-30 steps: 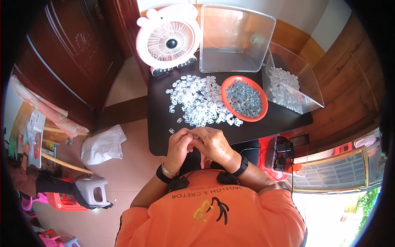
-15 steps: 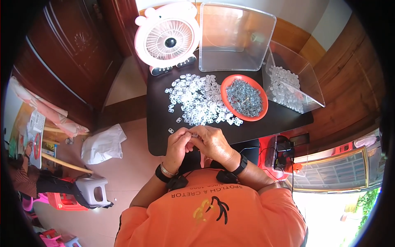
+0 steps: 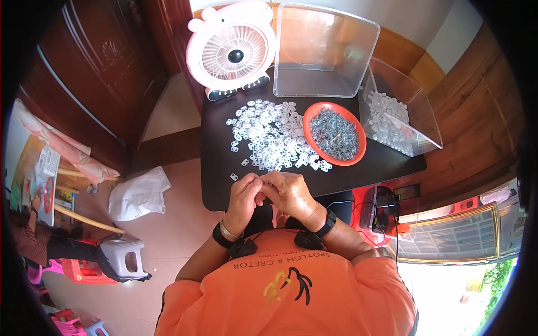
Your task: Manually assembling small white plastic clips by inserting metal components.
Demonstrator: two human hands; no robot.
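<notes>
At the near edge of the black table, my left hand (image 3: 242, 199) and my right hand (image 3: 292, 195) meet, fingertips pinched together. A sliver of a small white plastic piece (image 3: 268, 183) shows at the fingers of my right hand. My left fingers are closed too, touching the right ones, and what they grip is hidden. Just beyond the hands spreads a pile of small white two-holed plastic pieces (image 3: 272, 137). One stray piece (image 3: 233, 176) lies near my left hand. To the pile's right, a red plate (image 3: 307, 134) holds many small silvery metal parts (image 3: 335, 134).
A pink fan (image 3: 232, 53) and an upright clear plastic bin (image 3: 319, 84) stand at the table's back. Another clear bin (image 3: 423, 134) at right holds whitish pieces. A white bag (image 3: 137, 193) lies on the floor, near a grey stool (image 3: 124, 260). Another person's arm (image 3: 35, 207) shows far left.
The view has shifted slightly. My hands stay pinched together in nearly the same place, and less of the small white piece shows between the fingers.
</notes>
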